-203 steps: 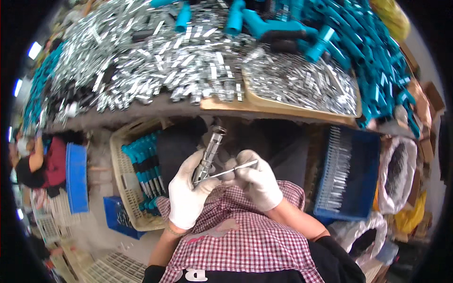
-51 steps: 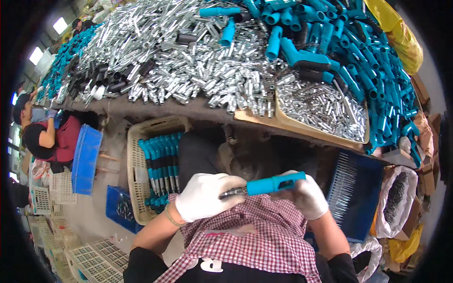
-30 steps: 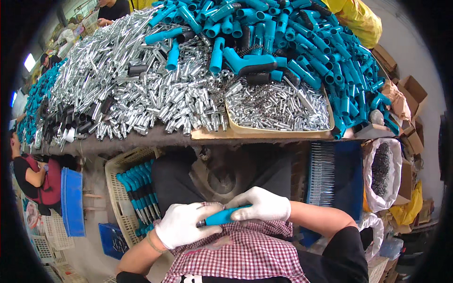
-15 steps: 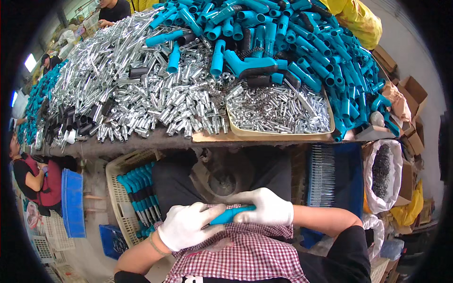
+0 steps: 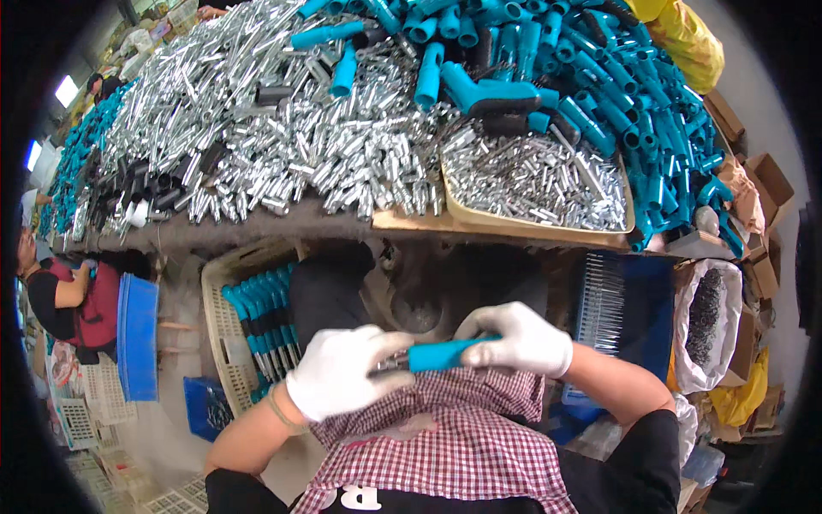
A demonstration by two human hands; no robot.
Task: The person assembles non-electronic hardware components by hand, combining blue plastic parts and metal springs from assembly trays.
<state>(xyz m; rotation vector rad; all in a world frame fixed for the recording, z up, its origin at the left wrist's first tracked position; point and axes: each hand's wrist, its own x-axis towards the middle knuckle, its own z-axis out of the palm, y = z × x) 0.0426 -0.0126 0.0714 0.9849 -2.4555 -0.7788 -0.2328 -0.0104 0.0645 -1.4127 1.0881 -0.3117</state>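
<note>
Above my checkered apron (image 5: 445, 445), both white-gloved hands are closed on one piece. My right hand (image 5: 518, 338) grips the right end of a teal tool handle (image 5: 441, 354), which lies nearly level. At its left end, my left hand (image 5: 342, 373) pinches a small silvery metal part (image 5: 392, 362) that meets or enters the handle; the fingers partly cover it, so I cannot tell how deep it sits. Over the hands, on the bench, a cream tray (image 5: 548, 224) holds small metal pins.
Silvery metal parts (image 5: 257, 120) and teal handles (image 5: 599, 94) heap the bench. Finished-looking teal tools (image 5: 261, 317) lie in a cream crate (image 5: 214, 317) at left. A blue bin (image 5: 642, 300) with thin metal rods and a white sack (image 5: 728, 325) stand right. Another person (image 5: 64, 295) sits far left.
My hands have moved apart a little, and more of the teal handle shows. The metal part at its left end has come into sight. The whole view has shifted slightly.
</note>
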